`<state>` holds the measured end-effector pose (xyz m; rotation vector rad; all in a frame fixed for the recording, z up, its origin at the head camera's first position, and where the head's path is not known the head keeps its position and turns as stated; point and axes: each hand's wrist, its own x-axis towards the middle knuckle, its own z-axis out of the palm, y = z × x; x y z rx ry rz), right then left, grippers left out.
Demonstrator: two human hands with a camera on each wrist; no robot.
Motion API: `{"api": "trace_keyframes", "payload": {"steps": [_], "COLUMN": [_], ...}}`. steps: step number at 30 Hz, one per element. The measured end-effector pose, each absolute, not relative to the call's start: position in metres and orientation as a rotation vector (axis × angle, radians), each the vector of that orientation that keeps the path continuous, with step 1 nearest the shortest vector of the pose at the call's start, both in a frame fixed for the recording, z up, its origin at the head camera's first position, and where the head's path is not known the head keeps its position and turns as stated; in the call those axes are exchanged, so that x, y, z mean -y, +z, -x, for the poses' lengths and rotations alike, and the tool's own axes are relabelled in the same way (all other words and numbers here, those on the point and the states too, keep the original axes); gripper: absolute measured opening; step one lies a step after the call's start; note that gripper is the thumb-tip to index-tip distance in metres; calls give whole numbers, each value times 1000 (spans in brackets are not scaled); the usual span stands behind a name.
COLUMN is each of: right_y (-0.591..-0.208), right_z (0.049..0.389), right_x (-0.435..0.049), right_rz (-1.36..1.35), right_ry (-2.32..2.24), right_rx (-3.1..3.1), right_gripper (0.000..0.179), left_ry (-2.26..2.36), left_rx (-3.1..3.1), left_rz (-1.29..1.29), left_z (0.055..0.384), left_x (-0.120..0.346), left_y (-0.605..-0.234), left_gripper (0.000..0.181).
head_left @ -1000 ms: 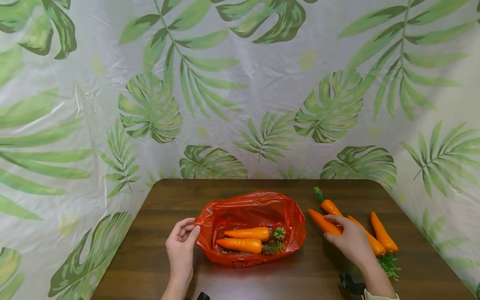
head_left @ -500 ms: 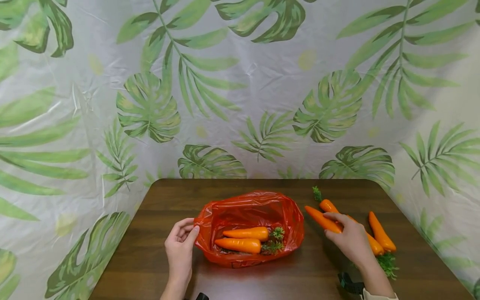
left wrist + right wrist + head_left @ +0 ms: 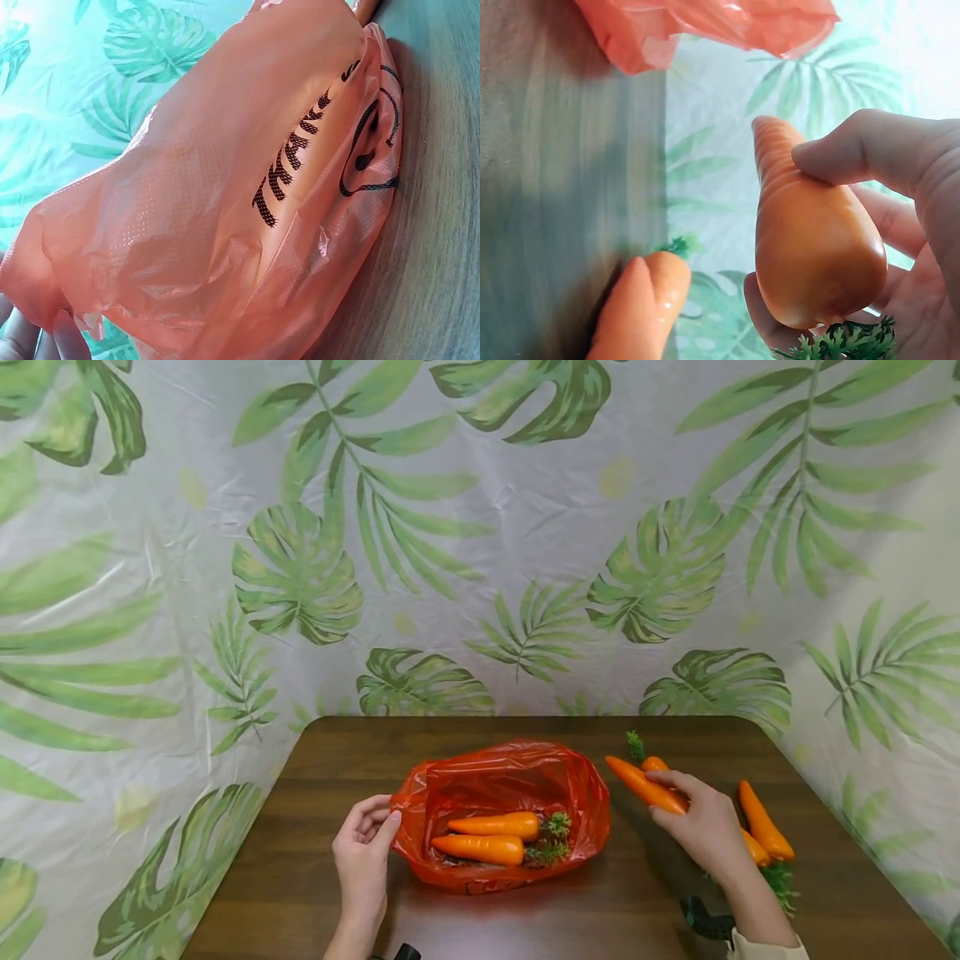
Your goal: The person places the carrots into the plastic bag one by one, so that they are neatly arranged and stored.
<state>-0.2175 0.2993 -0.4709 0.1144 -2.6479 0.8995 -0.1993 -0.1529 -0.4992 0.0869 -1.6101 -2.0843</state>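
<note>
A red plastic bag (image 3: 517, 881) lies with its mouth wide on the table, two orange carrots (image 3: 483, 850) with green tops inside. My left hand (image 3: 363, 852) pinches the bag's left rim between thumb and fingers; the left wrist view shows black print on the bag's (image 3: 187, 195) side. To the right of the bag, my right hand (image 3: 705, 827) grips another carrot (image 3: 641, 783) between thumb and fingers, its tip pointing toward the bag. In the right wrist view this carrot (image 3: 810, 232) is raised above the table, leafy end toward the palm.
More carrots lie at the table's right side: one (image 3: 763, 822) near the edge, one partly under my right hand, and one (image 3: 654, 763) behind the held carrot. The brown wooden table (image 3: 337, 752) ends at a leaf-patterned sheet (image 3: 525, 527) behind.
My right hand has lifted the carrot from among the others, raising it and shifting its tip slightly toward the bag. The left hand keeps its pinch on the bag rim.
</note>
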Motion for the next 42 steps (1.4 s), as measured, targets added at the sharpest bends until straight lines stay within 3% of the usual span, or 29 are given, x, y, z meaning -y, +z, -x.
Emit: {"api": "trace_keyframes", "payload": {"steps": [24,42], "right_y": [-426,-387], "right_z": [218,218], "right_x": [-275,-221], "right_rz": [-320,-473], "right_ry": [836,1147], "right_rx": [2556,2602], "right_gripper": [49,54], "left_ry": [-2070,-2056], "left_rx": [1629,1616], "left_rz": [-101,-115], "left_z": [200,202], "left_x": [154,155], "left_y": [-502,-504], "left_gripper": [27,28]}}
